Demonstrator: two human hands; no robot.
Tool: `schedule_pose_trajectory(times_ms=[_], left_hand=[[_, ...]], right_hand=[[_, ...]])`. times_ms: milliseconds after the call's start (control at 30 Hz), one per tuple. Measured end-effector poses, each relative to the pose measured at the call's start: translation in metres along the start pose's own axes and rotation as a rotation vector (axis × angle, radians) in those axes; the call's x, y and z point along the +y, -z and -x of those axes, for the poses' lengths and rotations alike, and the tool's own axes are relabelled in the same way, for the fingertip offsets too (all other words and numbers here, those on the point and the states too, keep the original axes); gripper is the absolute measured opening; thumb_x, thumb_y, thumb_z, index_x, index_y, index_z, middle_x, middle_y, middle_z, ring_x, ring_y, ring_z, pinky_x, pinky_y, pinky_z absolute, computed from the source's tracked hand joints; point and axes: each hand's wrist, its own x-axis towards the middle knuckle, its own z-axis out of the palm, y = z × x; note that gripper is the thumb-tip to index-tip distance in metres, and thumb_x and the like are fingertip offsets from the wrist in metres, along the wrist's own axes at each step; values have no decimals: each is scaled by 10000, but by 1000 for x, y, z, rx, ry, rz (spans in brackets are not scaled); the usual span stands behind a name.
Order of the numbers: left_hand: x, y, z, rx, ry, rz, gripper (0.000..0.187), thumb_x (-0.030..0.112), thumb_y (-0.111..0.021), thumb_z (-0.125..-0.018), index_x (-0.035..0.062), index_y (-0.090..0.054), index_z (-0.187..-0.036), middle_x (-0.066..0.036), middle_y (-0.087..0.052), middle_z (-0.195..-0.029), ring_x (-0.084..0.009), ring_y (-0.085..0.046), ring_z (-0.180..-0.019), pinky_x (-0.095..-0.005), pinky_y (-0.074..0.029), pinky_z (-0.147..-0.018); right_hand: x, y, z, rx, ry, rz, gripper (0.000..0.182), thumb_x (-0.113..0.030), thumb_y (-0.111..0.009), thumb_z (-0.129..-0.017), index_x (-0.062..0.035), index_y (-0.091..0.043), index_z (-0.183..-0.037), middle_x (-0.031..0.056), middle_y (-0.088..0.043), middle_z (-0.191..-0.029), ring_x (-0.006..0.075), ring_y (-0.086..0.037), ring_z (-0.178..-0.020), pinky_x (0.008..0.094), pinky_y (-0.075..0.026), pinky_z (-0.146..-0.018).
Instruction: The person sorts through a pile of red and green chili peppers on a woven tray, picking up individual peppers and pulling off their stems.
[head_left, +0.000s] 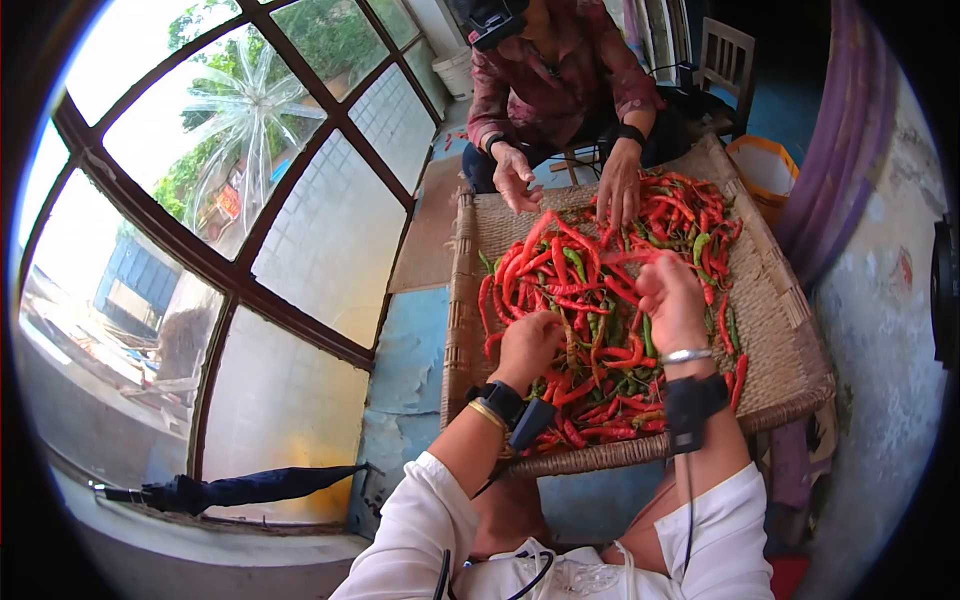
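Observation:
A heap of long red chili peppers [585, 290], with a few green ones [575, 263] among them, lies on a woven tray [770, 330]. My right hand [673, 308] is raised over the right side of the heap, its fingers pinched on a red chili pepper [630, 257] blurred by motion. Over the left part of the heap, my left hand [532, 345] is closed with its fingers curled inward. Whatever it may hold is hidden. Dark bands with small devices wrap both wrists, and each wrist also carries a bracelet.
Across the tray sits another person [560, 80], one hand [620, 185] on the peppers and the other [515, 178] held above the tray. Windows [300, 200] line the left, with a folded umbrella [250, 490] on the sill. An orange-rimmed bucket [765, 165] and a chair [725, 70] stand behind.

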Motion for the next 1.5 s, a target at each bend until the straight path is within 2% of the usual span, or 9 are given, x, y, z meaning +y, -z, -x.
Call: schedule_pose_trajectory(times_ms=[67, 200, 367, 533, 667, 800, 933, 1200, 1500], left_hand=[[-9, 8, -1, 179, -228, -580, 255, 176, -634, -704, 67, -602, -933, -101, -575, -854, -235, -564, -783, -335, -455, -697], [-22, 8, -5, 92, -92, -523, 209, 184, -632, -671, 79, -598, -848, -118, -556, -881, -295, -534, -864, -384, -448, -729], [-25, 8, -6, 42, -53, -551, 203, 171, -632, -664, 72, -591, -837, -121, -565, -860, -289, -562, -798, -387, -457, -702], [-11, 15, -8, 110, -31, -225, 243, 117, -621, -666, 75, -595, -904, -127, -600, -765, -274, -588, -727, -356, -467, -656], [-1, 23, -12, 90, -88, 142, 273, 98, -674, -675, 49, -591, -930, -55, -596, -728, -119, -557, -644, -259, -454, -602], [16, 18, -5, -24, -80, 265, 220, 46, -644, -714, 14, -584, -923, -1, -585, -712, -49, -524, -640, -206, -444, -575], [33, 17, 2, -94, -80, 296, 155, 3, -607, -750, 24, -569, -899, 35, -563, -722, -31, -523, -634, -173, -442, -575], [29, 13, 1, -14, -75, 595, 117, 42, -552, -813, 11, -558, -925, 15, -562, -803, -39, -514, -727, -188, -436, -639], [24, 12, 2, -167, -58, 297, 144, 95, -584, -808, 6, -572, -921, 46, -556, -770, -20, -479, -694, -174, -415, -621]], right_hand=[[4, 12, -9, 76, -109, -99, 224, -252, -524, -831, -54, -518, -934, 11, -565, -635, 92, -560, -590, 210, -419, -465], [16, 15, -4, -94, -419, -109, 175, -252, -527, -831, -83, -532, -878, 30, -613, -701, 102, -583, -586, 226, -428, -463], [20, 0, 15, -299, -314, 117, 183, -235, -548, -821, -79, -542, -916, 12, -592, -672, 67, -549, -529, 178, -387, -411], [23, -1, 19, -304, -232, 288, 205, -230, -519, -837, -48, -541, -929, 9, -575, -683, 44, -521, -544, 170, -364, -404], [25, -9, 25, -406, -67, 636, 216, -173, -536, -816, -23, -552, -970, 8, -575, -718, 63, -527, -560, 191, -407, -458], [52, -1, 24, -479, 392, 1137, 261, -202, -630, -690, -17, -587, -869, 97, -592, -691, 219, -583, -627, 330, -459, -575], [64, -4, 30, -577, 378, 1339, 283, -223, -618, -674, -22, -580, -869, 161, -591, -753, 335, -569, -744, 401, -450, -646], [58, -10, 26, -481, 297, 1081, 237, -227, -617, -695, -1, -593, -765, 168, -596, -690, 306, -584, -652, 373, -455, -602], [46, -8, 14, -409, 227, 834, 223, -216, -638, -714, 3, -603, -732, 118, -599, -639, 198, -563, -556, 310, -431, -535]])
